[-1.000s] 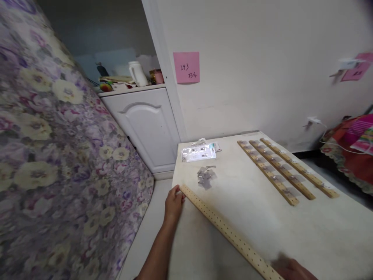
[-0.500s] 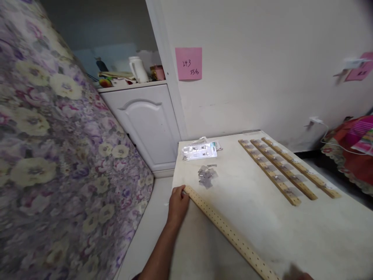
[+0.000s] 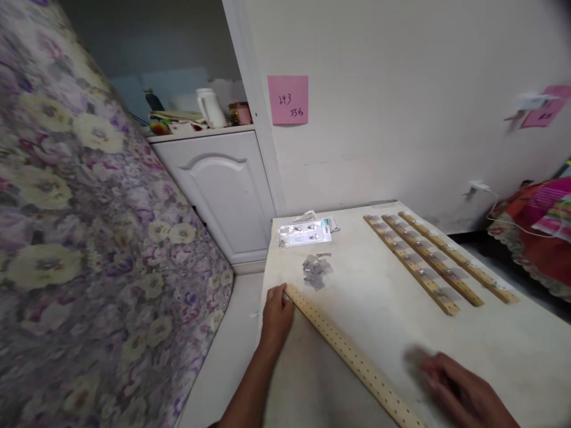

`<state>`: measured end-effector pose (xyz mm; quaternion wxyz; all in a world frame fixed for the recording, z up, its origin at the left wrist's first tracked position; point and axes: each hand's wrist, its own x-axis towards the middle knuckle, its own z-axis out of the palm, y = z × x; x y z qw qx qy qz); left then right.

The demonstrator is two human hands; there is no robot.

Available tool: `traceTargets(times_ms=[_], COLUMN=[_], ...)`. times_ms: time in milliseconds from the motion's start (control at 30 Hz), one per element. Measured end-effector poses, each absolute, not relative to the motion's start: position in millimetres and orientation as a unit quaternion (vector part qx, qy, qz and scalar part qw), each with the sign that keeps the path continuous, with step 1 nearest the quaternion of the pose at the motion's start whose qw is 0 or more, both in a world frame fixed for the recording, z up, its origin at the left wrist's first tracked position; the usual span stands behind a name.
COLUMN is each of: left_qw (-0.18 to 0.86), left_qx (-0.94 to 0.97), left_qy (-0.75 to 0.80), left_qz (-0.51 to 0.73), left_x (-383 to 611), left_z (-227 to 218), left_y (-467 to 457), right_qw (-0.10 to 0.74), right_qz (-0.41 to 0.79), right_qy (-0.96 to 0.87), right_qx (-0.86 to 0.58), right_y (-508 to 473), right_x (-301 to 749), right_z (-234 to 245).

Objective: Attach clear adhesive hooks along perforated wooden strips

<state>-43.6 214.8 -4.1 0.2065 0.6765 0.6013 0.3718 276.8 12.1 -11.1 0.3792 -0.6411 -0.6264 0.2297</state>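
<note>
A long, pale wooden strip [image 3: 345, 353] with rows of small holes lies slantwise across the white table. My left hand [image 3: 277, 315] is closed on its far end, fingers and thumb gripping the tip. Over the table to the right of the strip's near part is my right hand [image 3: 464, 386], its fingers bent but smeared by motion, so I cannot make out whether it holds anything. Just beyond my left hand lies a small heap of grey, flat metal pieces [image 3: 316, 270]. Clear plastic packaging [image 3: 306, 232] with small metal parts sits behind that heap.
Three wooden strips [image 3: 428, 255] carrying clear plates and metal pieces lie side by side at the right of the white table [image 3: 379, 321]. A floral curtain [image 3: 111, 255] hangs at the left beside a white cabinet [image 3: 218, 190]. The wall bears a pink note [image 3: 288, 100].
My right hand has come up from the bottom edge into view, to the right of the strip. My left hand stays at the strip's far end.
</note>
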Motion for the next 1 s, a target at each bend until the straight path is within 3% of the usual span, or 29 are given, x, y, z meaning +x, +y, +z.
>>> traceTargets(times_ms=[233,433,867,1000], left_qw=[0.216,0.243,0.285,0.305], left_qx=[0.657,0.651,0.616,0.602], left_qy=[0.609,0.604,0.607,0.594], left_qz=[0.389,0.39,0.413,0.439], left_x=[-46,-49,-47,-42], left_z=[-4,-3,10,17], left_y=[212,212,206,203], right_qw=[0.421,0.429,0.442,0.492], right_qz=[0.376,0.368,0.329,0.438], right_qy=[-0.592,-0.559,-0.581,-0.542], right_qx=[-0.575,-0.606,-0.599,-0.522], right_y=[160,234,245,236], right_x=[211,168,163,161], right_z=[-2,-20,-20,-12])
